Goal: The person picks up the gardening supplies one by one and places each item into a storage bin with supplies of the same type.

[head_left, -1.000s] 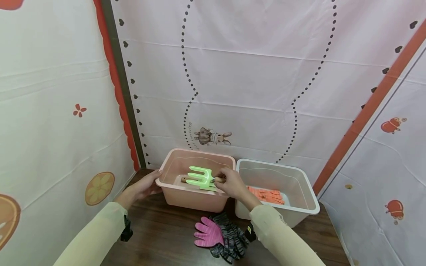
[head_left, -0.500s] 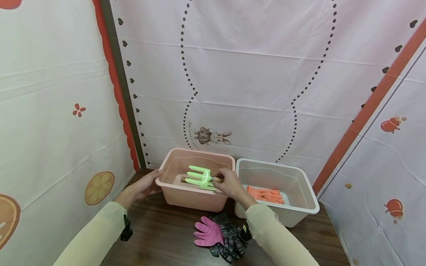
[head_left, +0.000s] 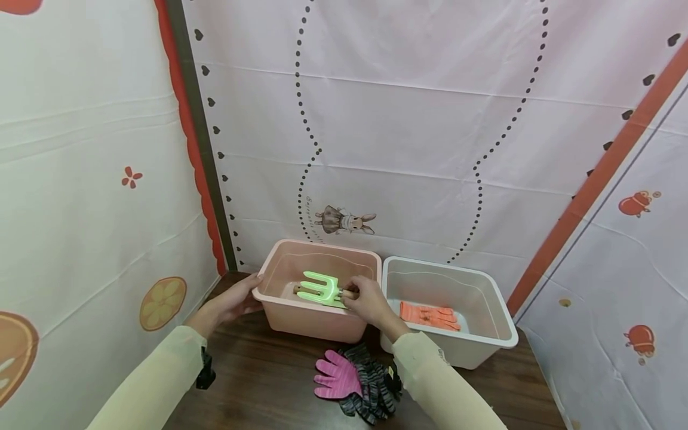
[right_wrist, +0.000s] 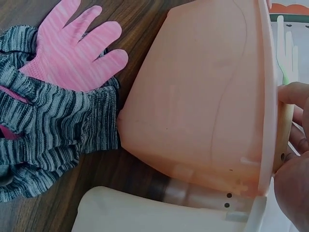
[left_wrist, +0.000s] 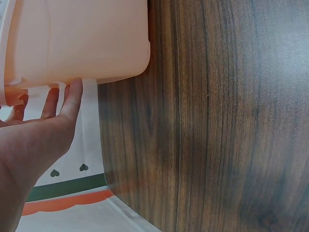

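Observation:
My right hand (head_left: 368, 301) grips the wooden handle (right_wrist: 284, 133) of a light green hand fork (head_left: 321, 289). The fork is over the pink plastic bin (head_left: 317, 322), its tines pointing left. Beneath it, partly hidden, lies another tool with a wooden handle end (head_left: 297, 289) and a green edge showing. At the bin's left end my left hand (head_left: 236, 298) holds the rim, thumb at the top edge. In the left wrist view the fingers (left_wrist: 72, 99) of that hand touch the bin's outer wall.
A white bin (head_left: 446, 346) stands right beside the pink one, with orange gloves (head_left: 430, 315) inside. Pink and dark striped gloves (head_left: 371, 382) lie on the brown wooden table (head_left: 258, 382) in front. Printed cloth walls (head_left: 398, 137) enclose the back and sides.
My right hand has moved slightly left and the fork now sits a little lower over the pink bin. The left hand keeps its place on the rim.

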### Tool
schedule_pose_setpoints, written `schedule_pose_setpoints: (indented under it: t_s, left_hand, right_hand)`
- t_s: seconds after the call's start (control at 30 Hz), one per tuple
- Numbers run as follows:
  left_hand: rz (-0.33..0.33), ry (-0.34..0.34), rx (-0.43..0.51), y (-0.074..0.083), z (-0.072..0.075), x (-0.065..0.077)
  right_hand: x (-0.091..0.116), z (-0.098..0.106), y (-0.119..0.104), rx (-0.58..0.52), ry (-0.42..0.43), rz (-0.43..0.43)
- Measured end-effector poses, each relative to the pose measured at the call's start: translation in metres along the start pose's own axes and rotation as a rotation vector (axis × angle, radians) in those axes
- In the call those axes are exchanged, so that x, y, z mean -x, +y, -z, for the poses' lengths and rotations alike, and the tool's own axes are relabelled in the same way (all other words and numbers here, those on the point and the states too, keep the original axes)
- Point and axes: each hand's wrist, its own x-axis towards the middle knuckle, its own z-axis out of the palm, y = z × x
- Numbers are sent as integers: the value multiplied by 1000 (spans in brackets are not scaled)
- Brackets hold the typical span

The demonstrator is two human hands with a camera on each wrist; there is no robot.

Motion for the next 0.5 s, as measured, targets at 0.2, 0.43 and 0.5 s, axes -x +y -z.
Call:
schedule_pose_setpoints:
  t_s: [0.2,0.43,0.5]
  left_hand:
    - [15,10,14,1,-1,-2]
    - [19,9,9,0,0,-3]
    - [17,8,13,-1,0,-3]
  right_hand:
    - [2,-3,1,-15,-30,-9]
    - [0,-6,0,0,-32,-3]
    - [0,-6,-1,0,-35,-10]
